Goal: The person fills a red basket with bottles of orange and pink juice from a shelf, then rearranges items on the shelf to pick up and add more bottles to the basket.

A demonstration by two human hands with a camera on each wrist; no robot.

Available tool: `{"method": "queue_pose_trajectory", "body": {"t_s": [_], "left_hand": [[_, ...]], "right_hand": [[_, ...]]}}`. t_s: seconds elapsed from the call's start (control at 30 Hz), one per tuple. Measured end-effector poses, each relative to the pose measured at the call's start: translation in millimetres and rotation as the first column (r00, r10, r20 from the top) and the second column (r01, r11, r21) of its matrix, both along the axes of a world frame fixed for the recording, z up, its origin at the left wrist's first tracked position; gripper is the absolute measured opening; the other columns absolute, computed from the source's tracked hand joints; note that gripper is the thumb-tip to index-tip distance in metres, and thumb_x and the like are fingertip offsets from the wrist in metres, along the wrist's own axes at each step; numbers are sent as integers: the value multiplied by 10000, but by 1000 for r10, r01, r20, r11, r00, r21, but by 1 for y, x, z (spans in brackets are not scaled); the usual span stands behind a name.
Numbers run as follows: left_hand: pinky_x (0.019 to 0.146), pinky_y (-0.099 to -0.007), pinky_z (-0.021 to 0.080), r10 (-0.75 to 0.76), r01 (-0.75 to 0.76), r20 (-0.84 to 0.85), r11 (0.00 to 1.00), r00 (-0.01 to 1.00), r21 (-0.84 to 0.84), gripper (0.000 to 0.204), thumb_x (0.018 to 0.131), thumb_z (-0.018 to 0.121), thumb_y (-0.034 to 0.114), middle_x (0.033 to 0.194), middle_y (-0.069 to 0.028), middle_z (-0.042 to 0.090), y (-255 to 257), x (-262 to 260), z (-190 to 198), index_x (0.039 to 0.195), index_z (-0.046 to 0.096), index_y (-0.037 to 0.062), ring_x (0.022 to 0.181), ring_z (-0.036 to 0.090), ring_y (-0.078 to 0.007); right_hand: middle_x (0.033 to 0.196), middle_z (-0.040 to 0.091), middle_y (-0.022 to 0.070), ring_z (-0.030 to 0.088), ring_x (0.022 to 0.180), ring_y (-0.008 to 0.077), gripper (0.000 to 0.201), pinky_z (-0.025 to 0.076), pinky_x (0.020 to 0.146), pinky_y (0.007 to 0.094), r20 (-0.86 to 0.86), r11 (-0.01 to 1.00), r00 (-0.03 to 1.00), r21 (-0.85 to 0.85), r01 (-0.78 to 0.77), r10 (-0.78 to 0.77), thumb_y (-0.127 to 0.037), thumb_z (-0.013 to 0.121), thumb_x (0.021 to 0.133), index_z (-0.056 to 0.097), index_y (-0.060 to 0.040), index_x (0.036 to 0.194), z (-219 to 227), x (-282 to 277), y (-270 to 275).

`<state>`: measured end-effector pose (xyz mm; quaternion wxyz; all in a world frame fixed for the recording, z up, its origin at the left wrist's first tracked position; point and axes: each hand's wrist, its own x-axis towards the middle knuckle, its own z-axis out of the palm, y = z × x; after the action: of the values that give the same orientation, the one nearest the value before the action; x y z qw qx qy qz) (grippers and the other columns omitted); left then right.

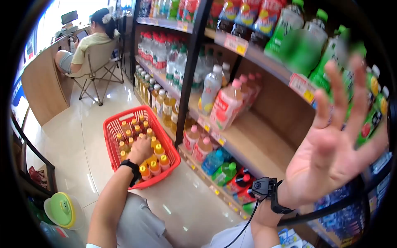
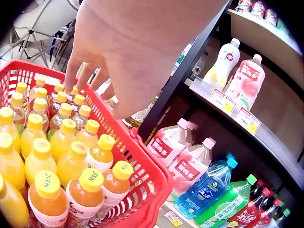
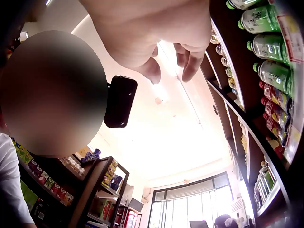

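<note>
My left hand hangs over a red plastic basket on the floor. In the left wrist view its fingers point down, loosely spread, over the far row of bottles, with nothing visibly held. The basket is packed with upright yellow-capped juice bottles, orange and yellow ones in front, paler or darker ones behind. My right hand is raised, palm showing and fingers spread, in front of the shelf with green-labelled bottles. It holds nothing. A camera is strapped to the right wrist.
Drink shelves line the right side. Pink peach drink bottles stand on the middle shelf, with a blue bottle lower down. A person sits in a folding chair at a desk. A lidded green tub stands at lower left.
</note>
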<state>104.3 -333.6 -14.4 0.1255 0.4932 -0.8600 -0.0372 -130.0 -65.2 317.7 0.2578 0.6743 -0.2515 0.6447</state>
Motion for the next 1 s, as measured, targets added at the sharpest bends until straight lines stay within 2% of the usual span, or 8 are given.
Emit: {"method": "queue_pose_trajectory", "body": {"t_s": [0.27, 0.33, 0.43, 0.6, 0.67, 0.77, 0.8, 1.0], "left_hand": [[893, -471, 528, -148, 144, -61, 987, 987, -65, 401, 803, 654, 136, 1204, -222, 567, 16, -48, 16, 1162, 565, -17, 1074, 585, -403], [844, -453, 552, -215, 181, -143, 959, 966, -218, 307, 818, 635, 129, 1128, -194, 585, 19, -56, 19, 1096, 578, 10, 1041, 614, -375], [946, -455, 494, -231, 222, -174, 972, 957, -73, 480, 811, 649, 109, 1221, -214, 566, 23, -66, 40, 1253, 509, -15, 1105, 575, -393], [1007, -443, 465, -353, 350, -41, 935, 935, -63, 497, 820, 654, 101, 1271, -236, 572, 33, -72, 54, 1281, 518, -25, 1167, 557, -400], [1006, -442, 467, -464, 470, -172, 883, 869, -6, 490, 819, 652, 97, 1265, -238, 576, 82, -161, 24, 1275, 524, -26, 1174, 556, -396], [1009, -440, 472, -325, 325, -41, 945, 945, -27, 469, 822, 642, 109, 1265, -233, 578, 43, -81, 56, 1258, 540, -30, 1194, 550, -387], [1012, -441, 470, -329, 331, -101, 944, 939, -6, 488, 821, 644, 128, 1265, -226, 571, 48, -83, 58, 1268, 532, -32, 1188, 551, -391], [984, -444, 477, -342, 338, -97, 939, 935, -61, 476, 844, 652, 148, 1224, -222, 578, 58, -76, 61, 1283, 537, 2, 1148, 563, -408]], "right_hand": [[1125, 644, 236, 655, 900, 222, 455, 527, 747, 289, 230, 997, 972, 46, -57, 45, -38, 567, 936, 450, 57, 1365, -5, -6, -1], [1003, 677, 172, 655, 856, 186, 355, 522, 765, 288, 137, 932, 982, 322, -168, 129, -13, 565, 928, 543, 56, 1276, -6, -10, -2], [831, 667, 48, 623, 779, 84, 236, 493, 744, 242, 205, 628, 974, 748, -217, 92, -92, 630, 919, 640, 2, 1135, -19, -15, -28], [863, 698, 192, 686, 750, 260, 292, 536, 730, 349, -234, 633, 893, 637, 440, -384, -200, 645, 868, 672, -9, 1087, -79, -89, -106], [883, 699, 202, 698, 811, 328, 290, 540, 762, 386, -360, 618, 774, 466, 633, -521, -198, 640, 846, 674, -21, 1073, -92, -139, -86], [964, 702, 188, 690, 911, 332, 334, 537, 824, 413, -150, 565, 916, 746, 352, -371, -199, 678, 806, 684, -33, 1095, -102, -103, -123], [1022, 665, 255, 624, 1012, 417, 355, 495, 916, 466, -221, 598, 875, 656, 460, -431, -210, 656, 811, 684, -41, 1122, -110, -108, -125], [1202, 624, 254, 597, 1127, 407, 500, 489, 961, 447, -36, 719, 884, 566, 403, -467, -126, 692, 780, 580, -16, 1255, -143, -116, -133]]}}
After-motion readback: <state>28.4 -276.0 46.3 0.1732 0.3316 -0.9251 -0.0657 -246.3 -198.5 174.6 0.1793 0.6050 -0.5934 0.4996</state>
